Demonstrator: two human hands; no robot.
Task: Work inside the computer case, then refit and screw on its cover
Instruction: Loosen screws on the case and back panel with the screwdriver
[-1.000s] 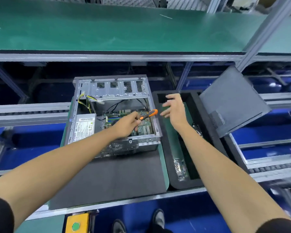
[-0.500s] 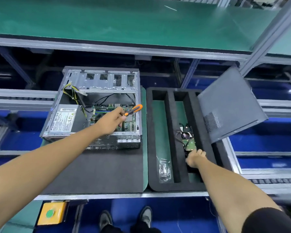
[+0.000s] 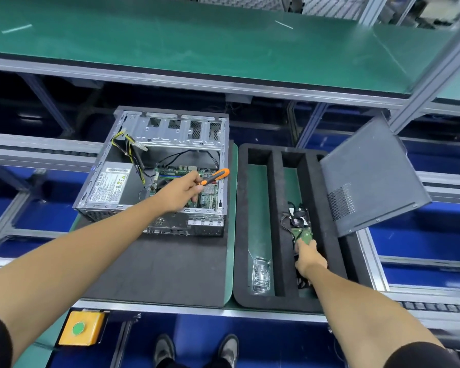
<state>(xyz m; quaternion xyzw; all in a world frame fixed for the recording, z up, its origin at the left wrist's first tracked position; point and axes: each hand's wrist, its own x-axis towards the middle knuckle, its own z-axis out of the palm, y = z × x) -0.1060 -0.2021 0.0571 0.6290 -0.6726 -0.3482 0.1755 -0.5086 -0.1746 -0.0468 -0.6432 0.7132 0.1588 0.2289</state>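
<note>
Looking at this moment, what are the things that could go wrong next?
1. The left hand holds the orange screwdriver over the bare motherboard in the open case; a slip might scratch it.
2. The right hand reaches into the foam tray for the drive with cables; they may snag.
3. The cover leans tilted on the tray's edge and could slide.

Your computer case (image 3: 170,134) is bare, dull-silver sheet metal. Its cover (image 3: 369,171) looks matt dark grey with a perforated patch. The tray (image 3: 275,208) is rough black foam, the mat (image 3: 157,266) matt charcoal. The screwdriver (image 3: 215,176) handle is glossy orange plastic.
</note>
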